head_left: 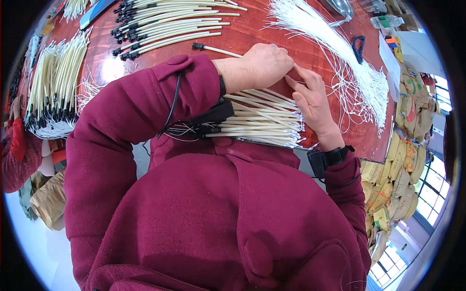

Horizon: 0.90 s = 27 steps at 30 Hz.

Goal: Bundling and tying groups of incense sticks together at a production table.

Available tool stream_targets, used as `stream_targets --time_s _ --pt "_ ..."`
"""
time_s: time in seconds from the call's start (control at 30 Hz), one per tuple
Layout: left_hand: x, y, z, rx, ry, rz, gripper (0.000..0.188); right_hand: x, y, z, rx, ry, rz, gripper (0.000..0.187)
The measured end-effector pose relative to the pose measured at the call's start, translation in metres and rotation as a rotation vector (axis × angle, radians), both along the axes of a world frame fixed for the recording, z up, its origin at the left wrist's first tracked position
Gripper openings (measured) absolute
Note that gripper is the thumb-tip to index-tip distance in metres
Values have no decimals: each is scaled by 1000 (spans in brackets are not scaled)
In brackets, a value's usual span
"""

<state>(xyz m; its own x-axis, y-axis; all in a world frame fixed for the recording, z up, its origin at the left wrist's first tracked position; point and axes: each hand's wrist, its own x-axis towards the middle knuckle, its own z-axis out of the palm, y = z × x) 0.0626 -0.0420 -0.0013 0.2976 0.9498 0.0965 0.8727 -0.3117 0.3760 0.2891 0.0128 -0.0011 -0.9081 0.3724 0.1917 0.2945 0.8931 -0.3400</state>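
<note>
At upper centre, the left hand (268,63) is curled narrow over a slim, smooth cream tube (221,50) with a blocky black end; the right hand (313,103) has bent fingers just beside it, and neither grip can be confirmed. Below lies a pile of cream tubes (264,127); fine white strands (352,63) fan across the glossy red table (255,31) at upper right.
</note>
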Motion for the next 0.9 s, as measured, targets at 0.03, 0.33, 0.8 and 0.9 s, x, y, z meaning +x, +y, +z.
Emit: stream_targets --time_s 0.03,0.33,0.8,0.9 --pt "0 0 0 0 0 1 18 -2 -2 0 -6 7 8 44" --pt "0 2 2 -42 1 -7 19 4 -1 9 23 39 -12 46" --pt "-1 3 1 -40 6 -18 20 3 -6 -1 17 -1 -33 49" --pt "-1 3 -2 -37 -16 -10 21 -5 -5 1 -2 7 -12 49"
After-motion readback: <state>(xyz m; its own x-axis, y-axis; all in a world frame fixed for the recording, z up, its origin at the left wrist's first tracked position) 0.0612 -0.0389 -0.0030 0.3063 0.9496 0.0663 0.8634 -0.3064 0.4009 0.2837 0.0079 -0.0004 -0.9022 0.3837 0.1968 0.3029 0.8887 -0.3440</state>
